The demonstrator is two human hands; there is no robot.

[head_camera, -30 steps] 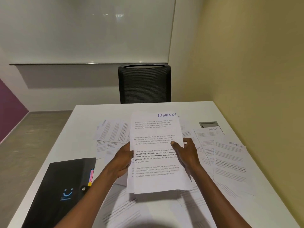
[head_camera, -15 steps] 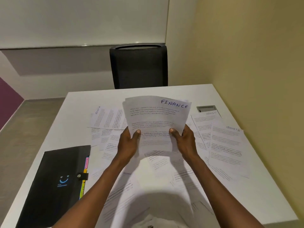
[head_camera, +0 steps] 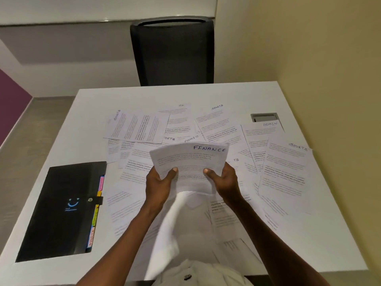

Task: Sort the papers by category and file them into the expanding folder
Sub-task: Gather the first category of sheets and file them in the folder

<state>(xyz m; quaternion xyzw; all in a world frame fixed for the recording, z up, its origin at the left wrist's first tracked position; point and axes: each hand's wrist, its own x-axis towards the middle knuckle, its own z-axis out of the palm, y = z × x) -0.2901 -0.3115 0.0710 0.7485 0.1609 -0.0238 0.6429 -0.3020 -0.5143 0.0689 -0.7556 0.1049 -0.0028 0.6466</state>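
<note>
I hold a small stack of printed sheets marked FINANCE (head_camera: 191, 159) above the middle of the white table (head_camera: 233, 93). My left hand (head_camera: 159, 183) grips its left edge and my right hand (head_camera: 223, 181) grips its right edge, thumbs on top. The stack curls downward toward me. Loose papers lie spread under and around it, among them a SPORTS sheet (head_camera: 136, 126), an HR sheet (head_camera: 178, 118), an ADMIN sheet (head_camera: 261, 137) and another SPORTS sheet (head_camera: 286, 172). The black expanding folder (head_camera: 61, 209) lies closed at the near left, coloured tabs along its right edge.
A black mesh chair (head_camera: 172, 52) stands at the table's far side. A grey cable hatch (head_camera: 265, 117) is set into the table at the far right. A yellow wall runs along the right, and floor shows to the left of the table.
The FINANCE stack has sunk lower and curled over, and my hands have slid up to grip it nearer its top. The view has tilted down, showing more papers behind it.
</note>
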